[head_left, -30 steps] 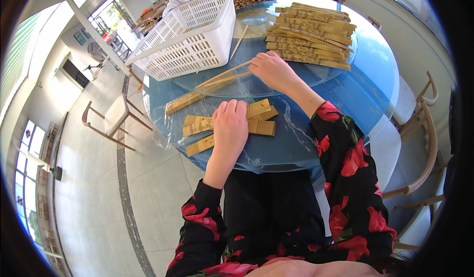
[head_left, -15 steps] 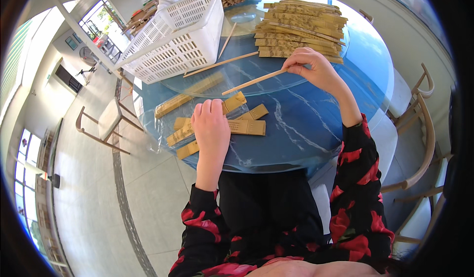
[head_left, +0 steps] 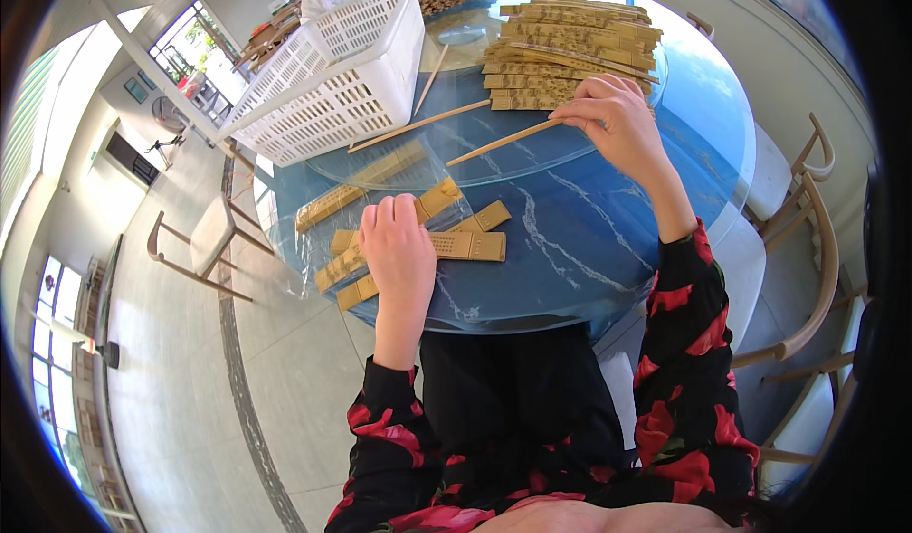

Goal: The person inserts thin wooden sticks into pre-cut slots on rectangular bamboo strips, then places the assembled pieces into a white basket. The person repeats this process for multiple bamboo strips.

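The wooden stick (head_left: 503, 143) angles over the tabletop (head_left: 579, 267), its free tip near the flat golden sleeves (head_left: 475, 246); whether the tip touches down, I cannot tell. The right hand (head_left: 616, 123) pinches it at the far end, probably to leave most of its length free. The left hand (head_left: 394, 248) bends over the crossed sleeves, seemingly to stop them sliding; whether it grips or only presses is hidden. Their left ends lie close to the tabletop's rim, so a push that way could tip them over. Beyond, a loose stick (head_left: 418, 126) lies beside the white basket (head_left: 328, 110), whose wall limits reach at far left. The stacked sleeves (head_left: 570, 53) bound the far side, while the marbled surface between the hands gives room for moving sideways
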Action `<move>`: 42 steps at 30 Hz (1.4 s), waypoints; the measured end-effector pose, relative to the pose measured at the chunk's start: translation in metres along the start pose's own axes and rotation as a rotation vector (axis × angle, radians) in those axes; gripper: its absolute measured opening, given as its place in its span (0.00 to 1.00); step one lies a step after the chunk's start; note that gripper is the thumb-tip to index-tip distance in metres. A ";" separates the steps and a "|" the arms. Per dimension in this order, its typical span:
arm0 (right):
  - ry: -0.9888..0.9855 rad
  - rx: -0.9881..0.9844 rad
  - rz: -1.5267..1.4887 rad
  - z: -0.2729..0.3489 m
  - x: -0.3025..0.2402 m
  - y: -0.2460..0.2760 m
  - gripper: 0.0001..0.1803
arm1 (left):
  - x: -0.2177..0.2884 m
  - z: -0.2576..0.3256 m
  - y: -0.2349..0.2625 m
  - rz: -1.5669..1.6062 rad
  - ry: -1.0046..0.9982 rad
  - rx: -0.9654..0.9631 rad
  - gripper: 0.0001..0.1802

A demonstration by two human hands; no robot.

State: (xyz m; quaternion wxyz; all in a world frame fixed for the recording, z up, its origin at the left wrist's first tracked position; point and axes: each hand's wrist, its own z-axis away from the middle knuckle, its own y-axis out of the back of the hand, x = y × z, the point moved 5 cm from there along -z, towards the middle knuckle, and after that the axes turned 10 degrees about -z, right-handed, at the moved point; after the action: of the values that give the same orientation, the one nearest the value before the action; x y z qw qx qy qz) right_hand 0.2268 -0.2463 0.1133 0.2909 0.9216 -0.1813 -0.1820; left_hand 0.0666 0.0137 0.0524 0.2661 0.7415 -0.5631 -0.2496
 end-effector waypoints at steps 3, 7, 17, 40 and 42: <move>0.024 -0.018 -0.068 -0.001 0.000 0.004 0.08 | 0.000 0.001 -0.001 -0.019 0.013 -0.001 0.16; 0.071 -0.049 -0.118 0.000 -0.007 -0.004 0.07 | -0.002 0.002 -0.003 -0.046 0.017 -0.012 0.16; 0.042 -0.115 -0.120 0.003 -0.017 -0.013 0.06 | 0.004 0.000 -0.002 -0.036 -0.043 -0.045 0.11; -0.002 0.171 -0.308 -0.001 -0.048 -0.034 0.14 | 0.013 0.000 -0.007 -0.033 -0.149 0.012 0.08; -0.172 0.126 -0.613 0.004 -0.019 -0.046 0.23 | 0.013 -0.001 -0.005 -0.029 -0.145 0.026 0.08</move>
State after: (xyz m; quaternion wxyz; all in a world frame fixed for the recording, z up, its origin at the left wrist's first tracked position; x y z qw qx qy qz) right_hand 0.2187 -0.2047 0.0865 0.1485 0.9308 0.0697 -0.3266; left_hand 0.0742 0.0019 0.0492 0.2111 0.7329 -0.5733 -0.2993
